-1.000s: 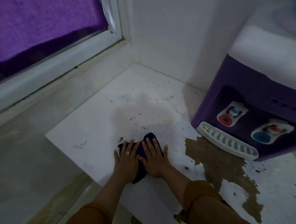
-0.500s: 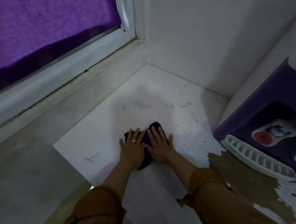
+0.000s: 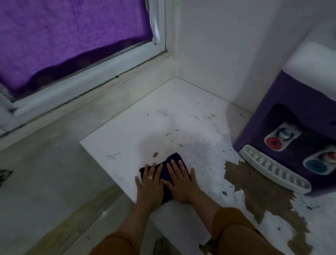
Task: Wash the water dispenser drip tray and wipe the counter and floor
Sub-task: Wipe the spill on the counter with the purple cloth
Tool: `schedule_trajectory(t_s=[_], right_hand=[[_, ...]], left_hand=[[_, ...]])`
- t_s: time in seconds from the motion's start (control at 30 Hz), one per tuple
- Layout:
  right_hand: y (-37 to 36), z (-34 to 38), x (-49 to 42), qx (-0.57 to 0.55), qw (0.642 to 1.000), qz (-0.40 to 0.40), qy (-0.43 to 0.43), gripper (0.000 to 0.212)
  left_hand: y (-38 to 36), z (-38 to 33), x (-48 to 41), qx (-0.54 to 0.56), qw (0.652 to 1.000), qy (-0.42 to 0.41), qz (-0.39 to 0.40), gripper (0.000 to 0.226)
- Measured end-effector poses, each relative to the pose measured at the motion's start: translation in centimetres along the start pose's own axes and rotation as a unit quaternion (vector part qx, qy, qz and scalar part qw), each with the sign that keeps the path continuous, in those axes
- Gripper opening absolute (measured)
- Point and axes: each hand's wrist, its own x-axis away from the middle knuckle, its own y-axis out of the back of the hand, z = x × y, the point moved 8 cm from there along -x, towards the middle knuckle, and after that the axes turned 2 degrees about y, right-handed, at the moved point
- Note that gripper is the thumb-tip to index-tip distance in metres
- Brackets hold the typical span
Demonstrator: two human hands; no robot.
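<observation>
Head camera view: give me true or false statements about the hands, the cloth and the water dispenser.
1. The left hand and right hand both lie flat on the dark purple cloth. True.
2. The cloth lies on the floor. False: it is on the white counter.
3. The drip tray sits at the front of the water dispenser. True.
4. The water dispenser stands left of the hands. False: it stands to their right.
5. The ring is on the right hand. False: the left hand.

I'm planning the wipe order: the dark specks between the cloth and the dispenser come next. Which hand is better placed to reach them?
Right, probably. The right hand lies flat on the cloth toward the dispenser, nearer the specks; the left hand would have to cross it.
</observation>
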Motion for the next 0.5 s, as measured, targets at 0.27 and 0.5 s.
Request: schedule_trajectory(t_s=[0.27, 0.5], right_hand=[[-4.1, 1.6, 6.8, 0.022, 0.998, 0.023, 0.045, 0.137], [-5.0, 2.5, 8.6, 0.034, 0.995, 0.058, 0.072, 0.130]], left_hand=[[-2.9, 0.2, 8.8, 0.024, 0.999, 0.040, -0.005, 0.054], [-4.2, 0.9, 11.1, 0.001, 0.998, 0.058, -0.008, 0.054]])
